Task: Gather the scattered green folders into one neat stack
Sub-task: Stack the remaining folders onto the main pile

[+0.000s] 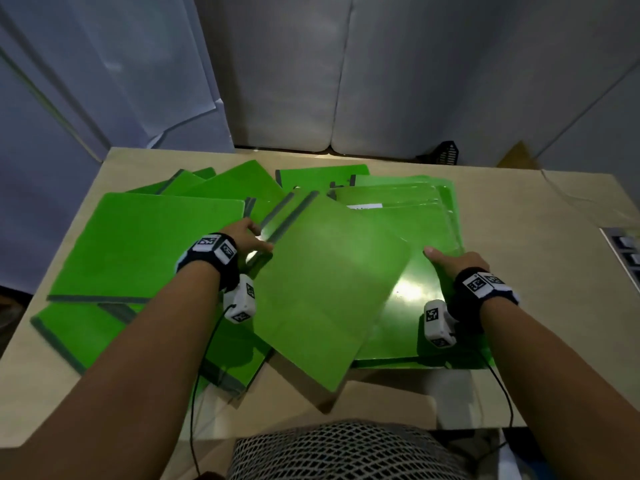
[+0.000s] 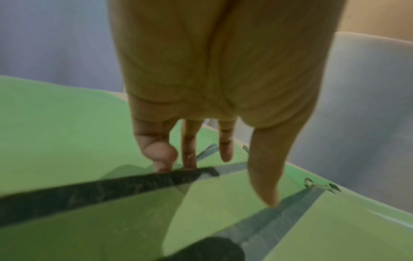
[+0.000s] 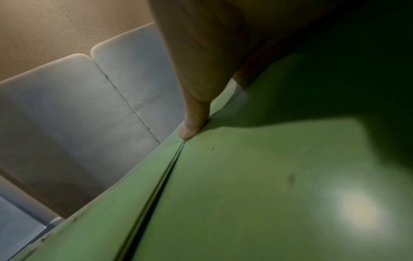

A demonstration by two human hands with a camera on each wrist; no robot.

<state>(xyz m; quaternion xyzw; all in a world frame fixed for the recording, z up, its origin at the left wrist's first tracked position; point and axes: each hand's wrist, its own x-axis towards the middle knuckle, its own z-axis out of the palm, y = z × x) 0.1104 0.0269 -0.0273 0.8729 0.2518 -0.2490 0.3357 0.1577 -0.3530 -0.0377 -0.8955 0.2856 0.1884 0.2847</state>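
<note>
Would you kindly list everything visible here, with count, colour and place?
green folders: many, exact count unclear, green with grey spines, scattered and overlapping across the table
tilted folder: one, green, on top at the middle
table: one, light wood, under everything
cushions: two, pale grey, behind the table
dark object: one, black, past the far edge
left hand: on the tilted folder's grey spine
right hand: thumb on the right-hand pile

Folders spread left on table, stack right, one folder btwn, overlapping both.
</note>
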